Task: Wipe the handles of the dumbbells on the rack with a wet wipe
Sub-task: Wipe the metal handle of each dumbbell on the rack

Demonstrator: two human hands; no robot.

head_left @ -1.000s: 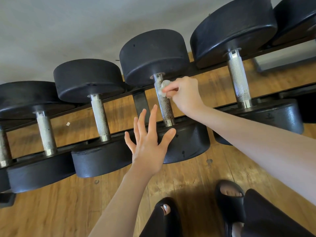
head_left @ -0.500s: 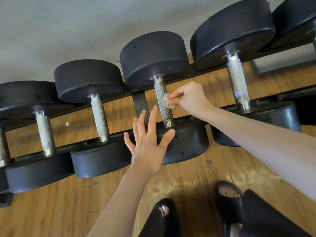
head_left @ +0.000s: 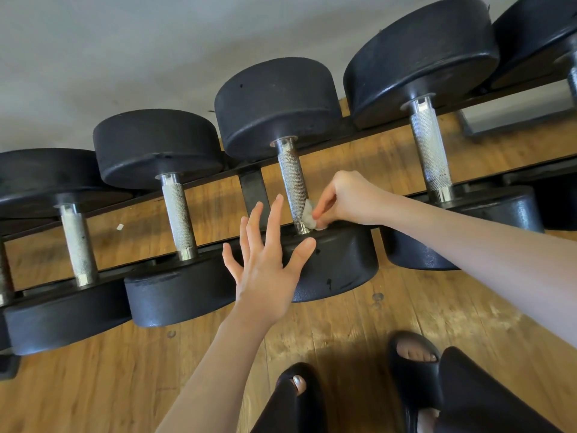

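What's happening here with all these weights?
A person is cleaning dumbbells on a rack. Their right hand pinches a small balled-up wet wipe against the lower end of one knurled handle, near the front weight. Their left hand is spread open, with the thumb on that dumbbell's front weight. The neighbouring dumbbells sit untouched on either side.

wet wipe [head_left: 310,216] half hidden by right hand [head_left: 349,200]

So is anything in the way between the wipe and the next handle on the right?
Nothing visible is. The right hand pinches the wipe against the middle handle; only open gap lies before the next handle.
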